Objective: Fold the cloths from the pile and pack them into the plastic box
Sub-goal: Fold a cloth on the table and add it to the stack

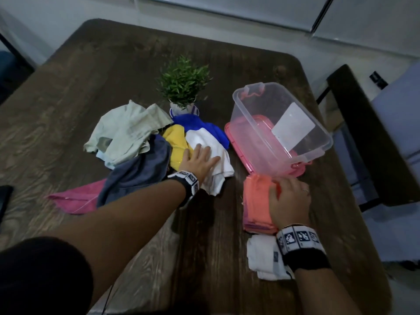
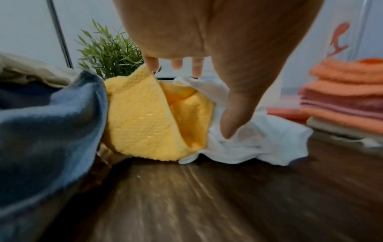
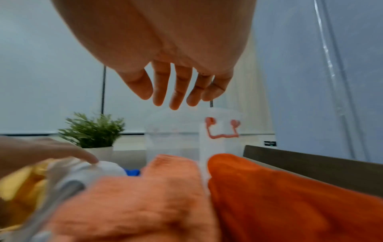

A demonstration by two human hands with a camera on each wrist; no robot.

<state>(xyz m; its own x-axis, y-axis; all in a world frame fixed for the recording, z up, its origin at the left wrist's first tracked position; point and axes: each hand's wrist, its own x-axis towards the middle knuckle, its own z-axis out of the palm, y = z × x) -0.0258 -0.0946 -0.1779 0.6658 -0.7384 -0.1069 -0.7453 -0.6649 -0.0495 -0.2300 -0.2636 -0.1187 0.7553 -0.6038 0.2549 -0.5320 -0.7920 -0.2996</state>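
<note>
A loose pile of cloths (image 1: 136, 137) lies mid-table: pale green, blue-grey (image 2: 51, 122), yellow (image 2: 145, 117), royal blue, pink and white. My left hand (image 1: 203, 156) rests on the white cloth (image 1: 218, 164) with its fingers spread straight; in the left wrist view the thumb (image 2: 230, 124) presses into that cloth (image 2: 265, 144). My right hand (image 1: 287, 192) hovers over a folded orange stack (image 1: 255, 201), fingers (image 3: 176, 93) straight and holding nothing. The clear plastic box (image 1: 256, 105) stands just beyond the stack, with no cloths in it.
The box sits on its pink lid (image 1: 236, 142). A folded white cloth (image 1: 263, 255) lies near my right wrist. A small potted plant (image 1: 184, 83) stands behind the pile. A chair (image 1: 363, 137) is at the table's right edge, a dark object (image 1: 4, 198) at the left.
</note>
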